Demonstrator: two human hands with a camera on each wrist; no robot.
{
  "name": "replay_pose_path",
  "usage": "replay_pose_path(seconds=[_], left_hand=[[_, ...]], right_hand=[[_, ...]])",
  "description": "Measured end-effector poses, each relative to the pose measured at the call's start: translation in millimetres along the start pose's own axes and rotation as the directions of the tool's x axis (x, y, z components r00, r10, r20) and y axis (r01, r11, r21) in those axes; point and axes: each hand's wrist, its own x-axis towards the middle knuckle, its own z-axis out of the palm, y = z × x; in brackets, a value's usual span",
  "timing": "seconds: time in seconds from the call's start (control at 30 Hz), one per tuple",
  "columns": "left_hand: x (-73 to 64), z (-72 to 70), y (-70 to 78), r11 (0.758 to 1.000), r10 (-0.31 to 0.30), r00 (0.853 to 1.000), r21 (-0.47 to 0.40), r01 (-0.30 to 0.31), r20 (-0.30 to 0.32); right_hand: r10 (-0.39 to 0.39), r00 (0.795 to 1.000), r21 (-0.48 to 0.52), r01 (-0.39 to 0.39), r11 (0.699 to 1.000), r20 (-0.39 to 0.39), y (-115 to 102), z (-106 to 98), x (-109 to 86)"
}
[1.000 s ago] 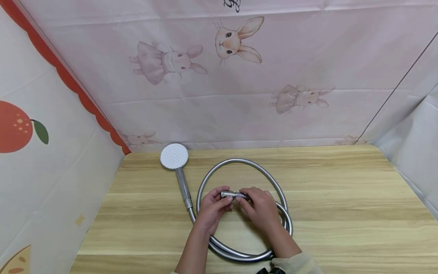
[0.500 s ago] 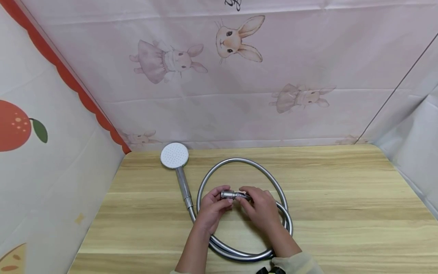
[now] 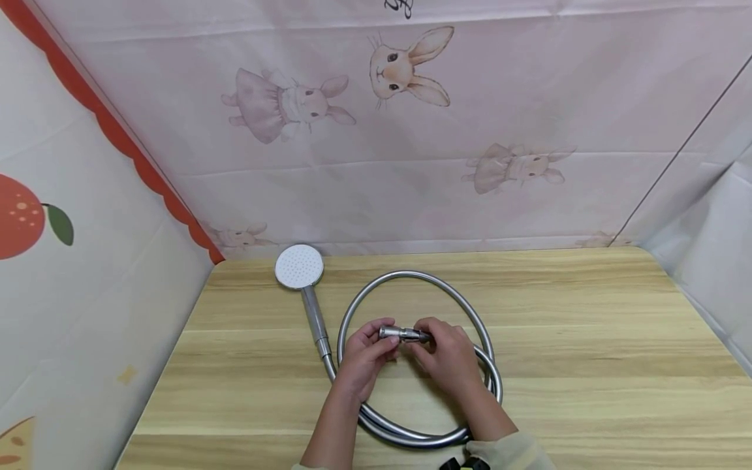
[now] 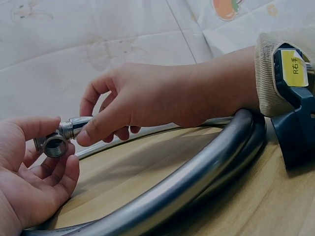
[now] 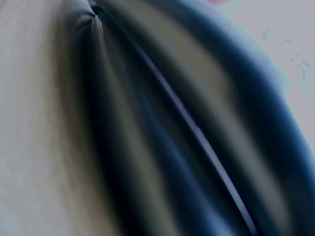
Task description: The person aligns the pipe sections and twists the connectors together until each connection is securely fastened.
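My left hand (image 3: 361, 365) holds a small shiny metal fitting (image 3: 390, 333) between thumb and fingers, above the coiled hose. In the left wrist view, a round, internally threaded opening (image 4: 55, 146) on this fitting faces the camera. From the right, my right hand (image 3: 451, 359) pinches a slim metal connector (image 4: 78, 126) lined up with the fitting, thumb and fingertips right at the joint. A silver shower hose (image 3: 405, 275) lies looped around and under both hands. Close, blurred hose coils (image 5: 216, 157) fill most of the right wrist view, where neither hand shows clearly.
A hand shower (image 3: 299, 266) with a white face and grey handle lies at the back left of the wooden table (image 3: 587, 339), joined to the hose. A rabbit-print sheet (image 3: 529, 222) hangs behind. A black wrist device (image 4: 295, 88) sits on the right sleeve.
My right fingertips have drawn slightly back to the right along the connector, so more of its metal shows. The left hand, hose and hand shower stay put.
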Motion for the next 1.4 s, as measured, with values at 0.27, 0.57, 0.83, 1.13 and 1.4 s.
replay_pose_path(seconds=[0.27, 0.57, 0.83, 1.13, 1.4], left_hand=[[-0.4, -0.5, 0.4, 1.000, -0.004, 1.000, 0.005, 0.004, 0.004], [-0.1, -1.0, 0.2, 1.000, 0.000, 1.000, 0.015, 0.000, 0.011], [-0.3, -1.8, -0.5, 1.000, 0.012, 1.000, 0.017, -0.013, 0.010], [-0.2, -0.5, 0.0, 1.000, 0.000, 1.000, 0.014, 0.000, 0.002], [-0.3, -0.1, 0.1, 1.000, -0.002, 1.000, 0.001, 0.002, 0.003]], right_hand=[[0.010, 1.000, 0.005, -0.011, 1.000, 0.013, -0.4, -0.3, -0.9], [-0.003, 1.000, -0.012, 0.004, 1.000, 0.026, -0.3, -0.2, -0.2], [-0.006, 1.000, -0.015, 0.007, 1.000, 0.028, 0.9, 0.5, -0.7], [0.016, 1.000, -0.011, -0.016, 1.000, 0.017, 1.2, 1.4, -0.7], [0.013, 1.000, -0.008, -0.013, 1.000, 0.024, 1.3, 0.6, -0.1]])
